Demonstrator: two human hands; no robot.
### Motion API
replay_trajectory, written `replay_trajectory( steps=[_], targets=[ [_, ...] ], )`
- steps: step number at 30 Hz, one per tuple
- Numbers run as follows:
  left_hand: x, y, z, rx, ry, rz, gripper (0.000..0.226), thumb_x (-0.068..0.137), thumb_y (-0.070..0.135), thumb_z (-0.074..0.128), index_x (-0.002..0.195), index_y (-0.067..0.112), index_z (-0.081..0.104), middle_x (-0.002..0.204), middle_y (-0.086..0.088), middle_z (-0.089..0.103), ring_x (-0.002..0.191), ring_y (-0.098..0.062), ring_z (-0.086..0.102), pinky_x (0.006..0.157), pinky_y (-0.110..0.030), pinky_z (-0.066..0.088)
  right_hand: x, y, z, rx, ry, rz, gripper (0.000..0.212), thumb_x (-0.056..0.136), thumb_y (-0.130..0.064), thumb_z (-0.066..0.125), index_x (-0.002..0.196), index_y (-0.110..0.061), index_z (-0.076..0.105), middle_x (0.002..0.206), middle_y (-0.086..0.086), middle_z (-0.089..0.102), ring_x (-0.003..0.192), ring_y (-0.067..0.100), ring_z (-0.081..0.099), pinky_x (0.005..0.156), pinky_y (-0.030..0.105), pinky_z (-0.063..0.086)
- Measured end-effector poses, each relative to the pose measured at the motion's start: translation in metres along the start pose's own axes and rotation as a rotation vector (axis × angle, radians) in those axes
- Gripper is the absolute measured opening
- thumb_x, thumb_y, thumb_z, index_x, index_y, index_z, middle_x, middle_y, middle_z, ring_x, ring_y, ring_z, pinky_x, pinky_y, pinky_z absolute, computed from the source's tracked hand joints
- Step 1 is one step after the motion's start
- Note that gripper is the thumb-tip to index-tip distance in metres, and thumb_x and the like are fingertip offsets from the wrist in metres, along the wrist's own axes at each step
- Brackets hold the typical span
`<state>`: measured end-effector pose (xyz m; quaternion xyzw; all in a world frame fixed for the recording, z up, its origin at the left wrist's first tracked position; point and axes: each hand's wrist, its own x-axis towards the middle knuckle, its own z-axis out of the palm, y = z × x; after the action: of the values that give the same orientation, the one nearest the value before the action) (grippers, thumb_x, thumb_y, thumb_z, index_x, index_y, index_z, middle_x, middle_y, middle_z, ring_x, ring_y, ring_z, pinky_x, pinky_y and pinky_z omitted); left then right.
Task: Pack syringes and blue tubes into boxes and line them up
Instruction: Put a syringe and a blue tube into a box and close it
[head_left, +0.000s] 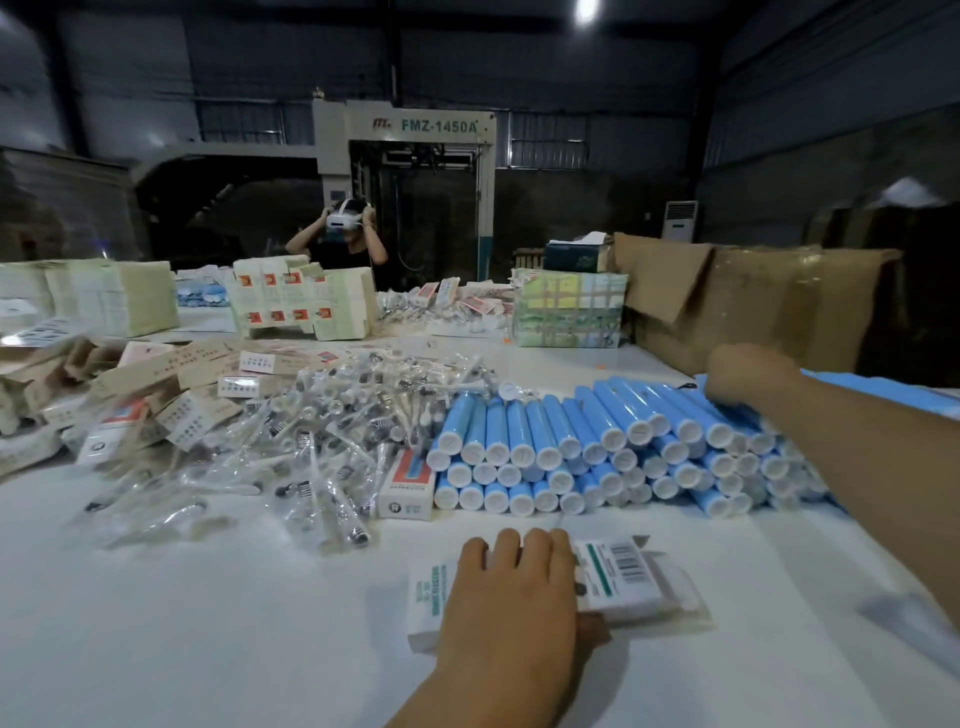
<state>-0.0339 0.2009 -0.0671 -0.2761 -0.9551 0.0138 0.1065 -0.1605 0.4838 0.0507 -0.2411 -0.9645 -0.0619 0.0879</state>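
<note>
Lying flat on the white table (208, 623) near its front edge, a white box (618, 579) with a barcode label is held down by the left hand (511, 587), whose fingers curl over its far side while the thumb sits at its near edge. The right hand (743, 374) reaches out to the far end of the stacked blue tubes (597, 447), fingers curled; whether it grips one cannot be told. Bagged syringes (332, 441) are heaped just left of the tubes, with flat cartons (171, 395) beyond.

blue tubes (524, 431) white-capped, white table (208, 623)
</note>
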Motion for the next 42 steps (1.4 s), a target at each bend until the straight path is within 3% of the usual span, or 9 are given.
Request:
replay_trajectory(
  steps=[2, 8, 12, 18, 21, 24, 27, 35, 42],
  targets=[
    [-0.004, -0.001, 0.000, 0.008, 0.053, -0.009, 0.077, 0.091, 0.068, 0.029, 0.146, 0.016, 0.015, 0.142, -0.002, 0.032, 0.124, -0.025, 0.030, 0.105, -0.044, 0.021, -0.011, 0.001, -0.006, 0.084, 0.058, -0.023, 0.018, 0.088, -0.019, 0.056, 0.102, -0.008, 0.059, 0.115, 0.014, 0.062, 0.095, 0.030, 0.058, 0.074, 0.030, 0.045],
    [-0.005, -0.005, 0.001, 0.027, 0.160, -0.050, 0.071, 0.092, 0.065, 0.015, 0.146, 0.018, 0.012, 0.140, 0.002, 0.033, 0.122, -0.020, 0.034, 0.100, -0.035, 0.026, -0.081, 0.018, -0.032, 0.867, 0.400, -0.127, 0.094, 0.084, -0.011, 0.060, 0.150, -0.034, -0.002, 0.074, 0.006, 0.053, 0.053, 0.025, 0.054, 0.045, 0.035, 0.048],
    [-0.008, -0.003, -0.001, 0.044, 0.200, -0.079, 0.070, 0.093, 0.063, 0.014, 0.147, 0.018, 0.012, 0.141, 0.002, 0.032, 0.124, -0.020, 0.034, 0.099, -0.033, 0.027, -0.157, 0.032, -0.006, 1.459, 0.477, -0.210, 0.093, 0.085, -0.006, 0.062, 0.146, -0.046, 0.005, 0.074, 0.016, 0.064, 0.041, 0.019, 0.059, 0.038, 0.026, 0.047],
    [-0.012, 0.005, -0.001, 0.060, 0.220, -0.076, 0.068, 0.093, 0.062, 0.015, 0.146, 0.019, 0.016, 0.139, 0.002, 0.035, 0.122, -0.019, 0.036, 0.097, -0.033, 0.029, -0.203, 0.006, 0.054, 1.863, 0.237, 0.097, 0.091, 0.087, -0.004, 0.064, 0.146, -0.046, 0.009, 0.068, 0.010, 0.069, 0.045, 0.026, 0.063, 0.044, 0.030, 0.052],
    [-0.015, 0.008, -0.002, 0.064, 0.230, -0.084, 0.070, 0.093, 0.063, 0.014, 0.146, 0.018, 0.015, 0.141, 0.001, 0.034, 0.123, -0.020, 0.035, 0.097, -0.033, 0.029, -0.210, -0.002, 0.062, 1.878, 0.162, 0.087, 0.066, 0.085, -0.007, 0.067, 0.131, -0.040, 0.032, 0.067, 0.006, 0.070, 0.047, 0.023, 0.062, 0.042, 0.027, 0.048],
    [-0.016, 0.011, -0.004, 0.066, 0.237, -0.082, 0.069, 0.093, 0.063, 0.016, 0.145, 0.018, 0.016, 0.140, 0.001, 0.035, 0.121, -0.020, 0.036, 0.097, -0.033, 0.029, -0.220, -0.009, 0.069, 1.681, 0.100, 0.006, 0.011, 0.090, -0.022, 0.062, 0.095, -0.030, 0.069, 0.057, -0.002, 0.059, 0.043, 0.007, 0.046, 0.040, 0.024, 0.037],
    [-0.019, 0.010, -0.006, 0.059, 0.231, -0.083, 0.069, 0.093, 0.063, 0.018, 0.144, 0.018, 0.017, 0.139, 0.001, 0.037, 0.120, -0.020, 0.037, 0.096, -0.033, 0.029, -0.224, -0.011, 0.073, 1.608, 0.050, 0.028, 0.032, 0.093, -0.027, 0.056, 0.068, -0.023, 0.075, 0.047, -0.006, 0.042, 0.042, 0.007, 0.034, 0.044, 0.023, 0.029],
    [-0.018, 0.005, -0.006, 0.016, 0.215, -0.083, 0.069, 0.096, 0.059, 0.027, 0.146, 0.013, 0.018, 0.141, -0.005, 0.036, 0.122, -0.026, 0.035, 0.098, -0.039, 0.029, -0.224, -0.005, 0.063, 1.610, 0.178, 0.025, 0.021, 0.092, -0.011, 0.053, 0.083, -0.010, 0.071, 0.050, -0.007, 0.052, 0.049, 0.010, 0.038, 0.039, 0.016, 0.031],
    [-0.016, 0.003, -0.004, 0.053, 0.157, -0.068, 0.062, 0.095, 0.045, 0.047, 0.139, 0.007, 0.029, 0.131, -0.013, 0.040, 0.114, -0.030, 0.036, 0.095, -0.046, 0.029, -0.227, -0.084, 0.000, 1.222, 0.161, -0.560, 0.020, 0.090, -0.013, 0.057, 0.076, -0.020, 0.069, 0.056, -0.013, 0.062, 0.048, 0.000, 0.052, 0.046, 0.008, 0.037]
  ],
)
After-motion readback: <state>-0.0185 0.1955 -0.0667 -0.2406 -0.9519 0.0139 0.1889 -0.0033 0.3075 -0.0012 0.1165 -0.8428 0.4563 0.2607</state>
